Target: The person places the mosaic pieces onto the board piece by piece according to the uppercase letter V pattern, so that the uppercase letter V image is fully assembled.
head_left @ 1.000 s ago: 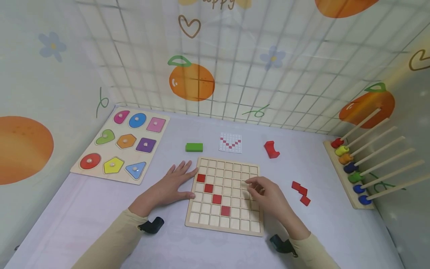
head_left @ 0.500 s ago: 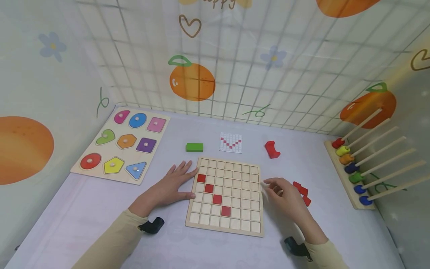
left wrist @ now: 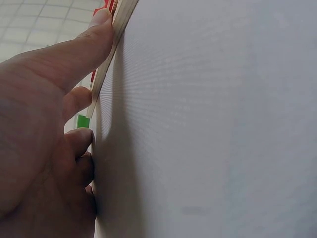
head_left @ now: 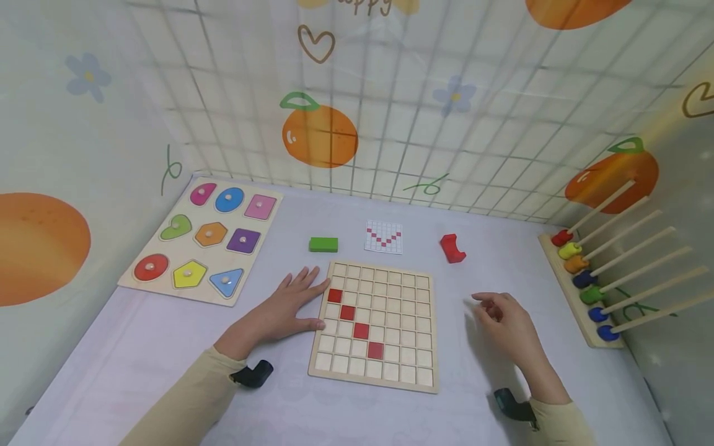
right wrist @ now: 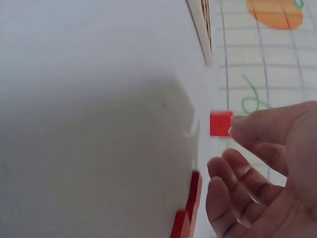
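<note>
In the head view, a wooden grid board (head_left: 403, 310) lies mid-table with several red square tiles (head_left: 361, 331) set in a diagonal. My left hand (head_left: 284, 310) is spread flat at the board's left side, its thumb and index finger touching the frame. The left wrist view has the left thumb (left wrist: 84, 54) against the board's edge. To the right of the board, my right hand (head_left: 507, 325) hovers over the table, fingers loosely bent. Loose red tiles (right wrist: 193, 193) appear below its fingers in the right wrist view; the hand hides them from the head camera. A gap shows between thumb and fingers.
Behind the board are a green block (head_left: 323, 244), a pattern card (head_left: 383, 237) with a red V, and a red curved block (head_left: 452, 248). A knobbed shape puzzle (head_left: 201, 244) lies at left. At far right stands a peg rack (head_left: 580, 291) with coloured beads.
My right hand has moved right, from over the board's right side to over the loose red tiles, which it now covers. My left hand and the board have stayed put.
</note>
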Tool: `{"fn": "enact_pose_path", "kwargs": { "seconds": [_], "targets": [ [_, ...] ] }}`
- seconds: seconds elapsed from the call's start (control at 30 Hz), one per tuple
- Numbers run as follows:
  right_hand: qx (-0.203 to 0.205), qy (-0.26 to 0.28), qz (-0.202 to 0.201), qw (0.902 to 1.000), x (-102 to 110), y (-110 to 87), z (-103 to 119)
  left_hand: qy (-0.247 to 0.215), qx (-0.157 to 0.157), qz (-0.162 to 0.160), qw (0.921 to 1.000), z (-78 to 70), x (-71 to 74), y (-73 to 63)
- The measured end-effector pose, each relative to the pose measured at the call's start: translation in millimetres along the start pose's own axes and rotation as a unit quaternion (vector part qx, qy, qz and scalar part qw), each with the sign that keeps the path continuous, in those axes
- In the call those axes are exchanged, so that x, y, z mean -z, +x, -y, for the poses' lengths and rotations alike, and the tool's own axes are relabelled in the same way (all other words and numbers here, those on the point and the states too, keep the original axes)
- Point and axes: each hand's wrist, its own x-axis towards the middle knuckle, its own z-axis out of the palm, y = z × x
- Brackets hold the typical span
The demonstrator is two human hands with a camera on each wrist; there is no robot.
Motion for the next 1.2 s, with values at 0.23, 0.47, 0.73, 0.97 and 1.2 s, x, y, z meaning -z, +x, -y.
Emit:
{"fn": "enact_pose_path", "kwargs": {
  "seconds": [0.23, 0.47, 0.73, 0.97, 1.2],
  "targets": [
    [-0.053, -0.001, 0.024, 0.9983, 8, 3.6, -18, 0.002, 0.000, 0.001, 1.0000, 0.7, -0.2, 0.5],
    [-0.066, 0.005, 0.020, 0.9976, 8, 5.3, -28, -0.002, 0.003, 0.004, 1.0000, 1.2, -0.7, 0.6],
    [-0.062, 0.005, 0.028, 0.9977, 8, 7.5, -33, -0.002, 0.001, 0.005, 1.0000, 1.1, -0.6, 0.5],
    [-0.047, -0.002, 0.016, 0.9988, 6, 7.5, -34, 0.000, 0.000, 0.006, 1.0000, 1.7, -1.3, 1.0],
    [-0.026, -0.005, 0.003, 0.9996, 6, 8.7, -34, 0.001, 0.000, 0.002, 1.0000, 1.0, -0.5, 0.4]
  ]
}}
